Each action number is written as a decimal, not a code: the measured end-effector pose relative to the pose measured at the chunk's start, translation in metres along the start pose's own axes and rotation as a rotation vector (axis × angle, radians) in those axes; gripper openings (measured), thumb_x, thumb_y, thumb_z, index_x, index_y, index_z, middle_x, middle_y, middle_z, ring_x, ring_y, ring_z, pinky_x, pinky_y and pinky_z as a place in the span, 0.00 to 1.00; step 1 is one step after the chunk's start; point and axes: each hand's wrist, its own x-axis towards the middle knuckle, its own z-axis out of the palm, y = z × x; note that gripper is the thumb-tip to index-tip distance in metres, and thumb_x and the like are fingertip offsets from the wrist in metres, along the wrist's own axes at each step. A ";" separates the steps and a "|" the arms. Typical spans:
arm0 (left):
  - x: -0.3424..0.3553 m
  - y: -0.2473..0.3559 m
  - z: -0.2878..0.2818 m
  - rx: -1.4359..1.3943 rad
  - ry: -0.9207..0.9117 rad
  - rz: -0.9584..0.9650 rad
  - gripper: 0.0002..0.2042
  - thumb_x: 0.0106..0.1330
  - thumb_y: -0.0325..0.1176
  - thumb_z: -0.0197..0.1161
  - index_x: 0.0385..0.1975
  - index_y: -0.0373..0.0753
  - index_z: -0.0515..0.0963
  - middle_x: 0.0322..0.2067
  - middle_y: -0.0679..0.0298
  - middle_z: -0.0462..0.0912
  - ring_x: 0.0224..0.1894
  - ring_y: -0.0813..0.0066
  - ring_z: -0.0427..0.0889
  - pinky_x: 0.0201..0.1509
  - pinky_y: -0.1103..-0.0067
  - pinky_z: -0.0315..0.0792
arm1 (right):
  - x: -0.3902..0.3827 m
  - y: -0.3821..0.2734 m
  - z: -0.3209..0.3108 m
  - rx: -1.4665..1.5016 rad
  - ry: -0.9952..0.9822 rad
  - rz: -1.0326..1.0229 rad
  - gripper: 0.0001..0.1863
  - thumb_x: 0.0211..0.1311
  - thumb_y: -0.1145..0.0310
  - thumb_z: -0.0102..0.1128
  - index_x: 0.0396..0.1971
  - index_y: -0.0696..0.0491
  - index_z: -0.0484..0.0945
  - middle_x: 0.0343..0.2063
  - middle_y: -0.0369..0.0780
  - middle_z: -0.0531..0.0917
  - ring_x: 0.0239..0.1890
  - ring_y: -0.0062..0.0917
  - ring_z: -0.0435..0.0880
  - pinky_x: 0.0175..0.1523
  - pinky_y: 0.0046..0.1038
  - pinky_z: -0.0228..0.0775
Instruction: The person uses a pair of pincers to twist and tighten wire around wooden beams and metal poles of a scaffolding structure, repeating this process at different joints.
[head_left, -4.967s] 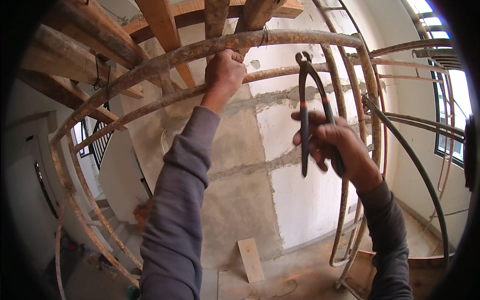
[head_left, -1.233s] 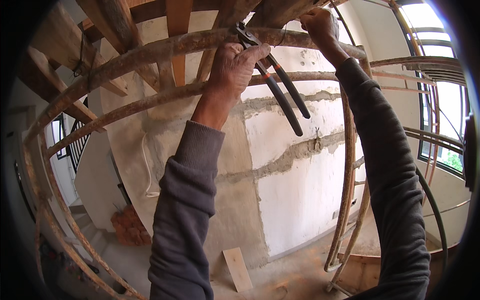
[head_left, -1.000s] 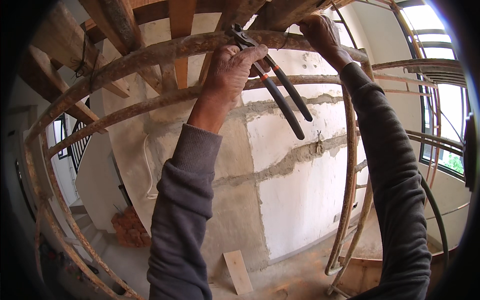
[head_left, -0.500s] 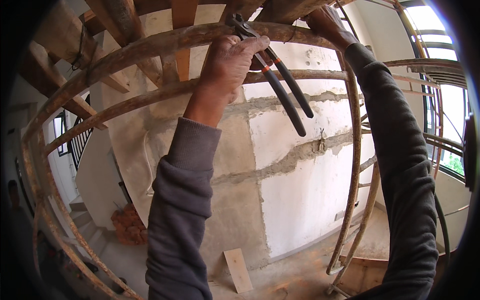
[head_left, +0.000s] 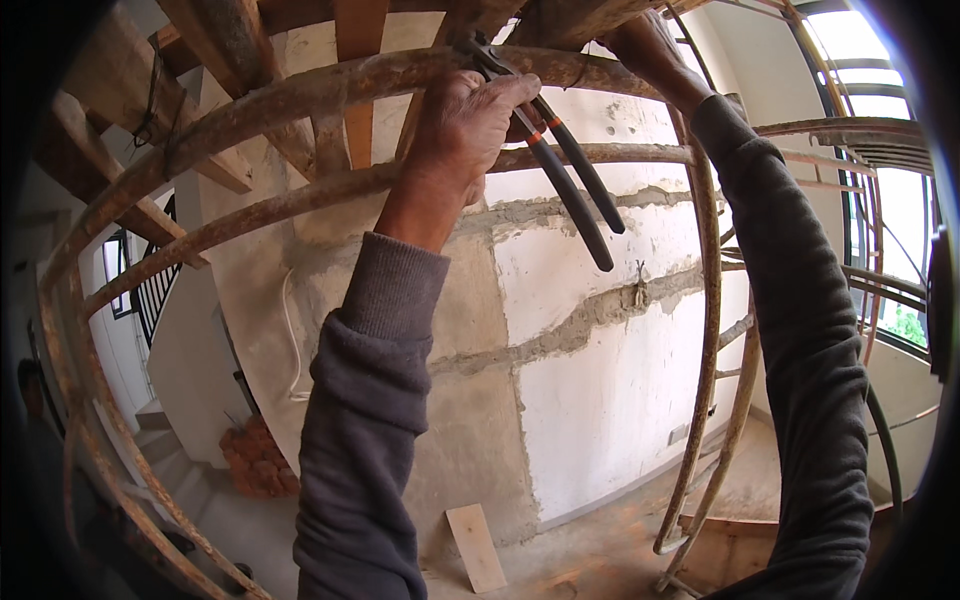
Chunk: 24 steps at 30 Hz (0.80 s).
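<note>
My left hand (head_left: pixel 462 130) is raised beside the upper rusty scaffold pipe (head_left: pixel 330 82), closed around a pair of end-cutting pincers (head_left: pixel 575 205). The tool's dark jaws are up against the pipe, and its black handles with orange bands hang down to the right, slightly spread. Higher and to the right, my right hand (head_left: pixel 655 58) reaches up to a wooden beam (head_left: pixel 575 22) by the pipe's right end. Its fingers are hidden against the wood, so what they hold does not show. A thin tie wire (head_left: pixel 584 68) wraps the pipe between the hands.
A lower scaffold pipe (head_left: pixel 270 205) crosses under my left wrist. Upright scaffold legs (head_left: pixel 708 300) stand on the right. More timber beams (head_left: pixel 215 40) run overhead. Below are a patched wall (head_left: pixel 600 400), a loose board (head_left: pixel 476 548) and stacked bricks (head_left: pixel 258 458).
The view has shifted very slightly. My right wrist has turned a little at the beam; my left hand still grips the pincers in about the same place.
</note>
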 end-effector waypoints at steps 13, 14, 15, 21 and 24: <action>-0.001 0.009 0.012 -0.055 -0.014 -0.090 0.09 0.63 0.36 0.68 0.34 0.38 0.80 0.30 0.61 0.86 0.31 0.75 0.85 0.41 0.77 0.77 | 0.004 0.058 -0.010 -0.006 -0.521 0.462 0.13 0.65 0.62 0.59 0.45 0.49 0.83 0.40 0.43 0.85 0.41 0.37 0.82 0.47 0.39 0.73; -0.001 0.011 0.010 -0.071 -0.023 -0.096 0.09 0.63 0.36 0.68 0.34 0.38 0.80 0.30 0.61 0.86 0.31 0.76 0.84 0.40 0.77 0.77 | 0.009 0.055 -0.013 -0.005 -0.621 0.662 0.12 0.65 0.63 0.58 0.45 0.49 0.83 0.40 0.43 0.86 0.40 0.37 0.82 0.46 0.39 0.73; -0.001 0.013 0.009 -0.058 -0.042 -0.107 0.09 0.63 0.35 0.69 0.34 0.37 0.80 0.29 0.61 0.86 0.31 0.76 0.84 0.40 0.77 0.77 | 0.009 0.052 -0.017 -0.088 -0.585 0.429 0.12 0.64 0.64 0.58 0.44 0.50 0.83 0.39 0.44 0.85 0.38 0.37 0.82 0.44 0.39 0.73; -0.001 0.011 0.008 -0.030 -0.063 -0.088 0.08 0.63 0.34 0.68 0.32 0.37 0.80 0.28 0.61 0.86 0.30 0.78 0.83 0.38 0.78 0.77 | 0.012 0.013 -0.031 -0.308 -0.373 -0.246 0.09 0.60 0.68 0.59 0.37 0.53 0.83 0.31 0.47 0.85 0.32 0.36 0.82 0.36 0.40 0.72; 0.000 0.013 0.010 -0.005 -0.049 -0.105 0.07 0.64 0.35 0.67 0.31 0.38 0.81 0.27 0.62 0.86 0.30 0.77 0.83 0.38 0.78 0.77 | -0.003 0.026 -0.039 -0.505 -0.497 0.145 0.10 0.57 0.72 0.58 0.37 0.54 0.85 0.28 0.48 0.84 0.30 0.37 0.82 0.36 0.39 0.72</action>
